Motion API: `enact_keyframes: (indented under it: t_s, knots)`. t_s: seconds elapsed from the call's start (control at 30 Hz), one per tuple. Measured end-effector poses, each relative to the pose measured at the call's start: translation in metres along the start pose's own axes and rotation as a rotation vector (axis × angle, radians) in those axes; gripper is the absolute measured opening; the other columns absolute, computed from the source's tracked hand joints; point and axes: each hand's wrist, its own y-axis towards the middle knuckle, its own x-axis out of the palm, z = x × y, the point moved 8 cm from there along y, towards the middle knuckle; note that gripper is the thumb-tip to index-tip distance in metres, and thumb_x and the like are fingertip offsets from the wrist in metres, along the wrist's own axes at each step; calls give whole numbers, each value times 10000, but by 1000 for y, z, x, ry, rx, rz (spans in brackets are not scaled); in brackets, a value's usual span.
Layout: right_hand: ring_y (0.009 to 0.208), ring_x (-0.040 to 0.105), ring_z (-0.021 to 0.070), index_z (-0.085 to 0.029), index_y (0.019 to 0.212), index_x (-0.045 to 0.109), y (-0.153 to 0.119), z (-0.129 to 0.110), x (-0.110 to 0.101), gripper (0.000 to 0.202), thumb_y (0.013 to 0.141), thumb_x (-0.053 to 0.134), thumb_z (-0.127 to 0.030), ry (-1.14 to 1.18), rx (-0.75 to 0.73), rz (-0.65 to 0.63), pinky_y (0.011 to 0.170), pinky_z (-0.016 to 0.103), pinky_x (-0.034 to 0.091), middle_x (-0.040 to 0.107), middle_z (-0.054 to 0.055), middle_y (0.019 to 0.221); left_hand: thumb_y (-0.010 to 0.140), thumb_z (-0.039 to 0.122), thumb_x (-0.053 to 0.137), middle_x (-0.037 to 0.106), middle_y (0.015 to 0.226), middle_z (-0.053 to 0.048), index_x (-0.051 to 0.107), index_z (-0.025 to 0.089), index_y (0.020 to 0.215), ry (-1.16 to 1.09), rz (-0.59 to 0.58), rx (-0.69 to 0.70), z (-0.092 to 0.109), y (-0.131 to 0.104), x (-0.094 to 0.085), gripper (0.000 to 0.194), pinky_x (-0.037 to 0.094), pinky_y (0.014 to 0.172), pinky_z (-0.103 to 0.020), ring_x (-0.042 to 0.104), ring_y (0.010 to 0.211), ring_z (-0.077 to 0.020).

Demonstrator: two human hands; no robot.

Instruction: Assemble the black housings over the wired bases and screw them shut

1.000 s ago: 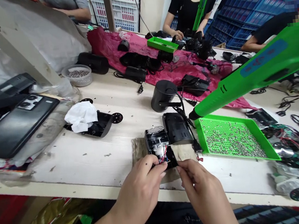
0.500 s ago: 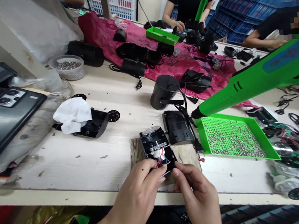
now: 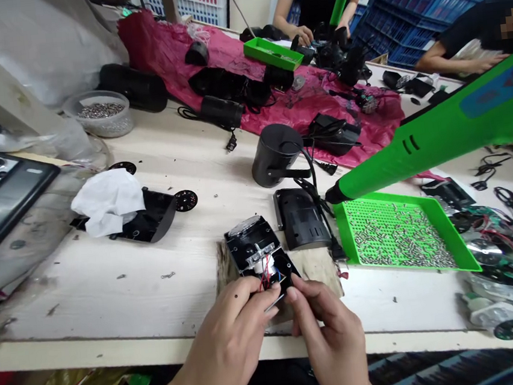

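Note:
An opened black plastic housing (image 3: 253, 246) rests partly on a worn, stained block (image 3: 320, 265) near the table's front edge. Inside it are a white part and red and blue wires (image 3: 268, 269). My left hand (image 3: 233, 328) is closed on its lower left side, thumb and index finger by the wires. Against its lower right edge my right hand (image 3: 327, 325) pinches with thumb and forefinger; whatever lies between those fingertips is hidden. A thin, light-coloured edge shows between the hands. Just behind lies a slotted black housing part (image 3: 305, 219) with a coiled cord.
A green power screwdriver (image 3: 414, 138) slants in from the right above a green tray (image 3: 465, 248) of small screws. A black cylindrical shell (image 3: 275, 157) stands behind. Left are a white cloth (image 3: 107, 198), a tub of metal pieces (image 3: 118, 124) and a phone (image 3: 7, 201). Co-workers sit opposite.
The view has shifted slightly, so most things sit a little further left. Both hands keep their grip at the housing, with hardly any other movement.

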Motion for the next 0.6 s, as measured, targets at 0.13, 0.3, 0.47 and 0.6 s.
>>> enact_keyframes:
  t_s: [0.13, 0.3, 0.47, 0.6]
  knots:
    - [715, 722, 159, -111, 1063, 627, 3, -27, -2, 193, 936, 489, -159, -364, -323, -61, 631, 211, 578, 726, 86, 839, 941, 117, 445, 560, 974, -43, 550, 188, 1146, -10, -6, 9, -1, 1, 1, 240, 568, 798, -271, 624, 889, -152]
    - [606, 693, 152, -84, 1042, 630, 19, -36, 0, 270, 952, 377, -111, -524, -469, -358, 514, 222, 546, 691, 58, 751, 935, 98, 438, 554, 1004, -38, 548, 202, 1149, -52, -29, 3, -5, 3, 0, 262, 553, 831, -245, 606, 930, -136]
    - [533, 656, 179, -116, 979, 636, 26, -38, 1, 287, 917, 361, -66, -602, -546, -519, 415, 288, 505, 681, 49, 758, 918, 74, 442, 548, 1025, -36, 561, 221, 1125, -72, -52, 2, -7, 5, -1, 281, 550, 842, -239, 600, 957, -138]
    - [552, 663, 193, -83, 1057, 624, 16, -32, 6, 305, 914, 357, -50, -611, -549, -458, 413, 302, 511, 675, 64, 762, 901, 42, 448, 548, 1039, -44, 569, 213, 1134, -95, -49, 4, -9, 6, 1, 314, 551, 833, -235, 600, 969, -139]
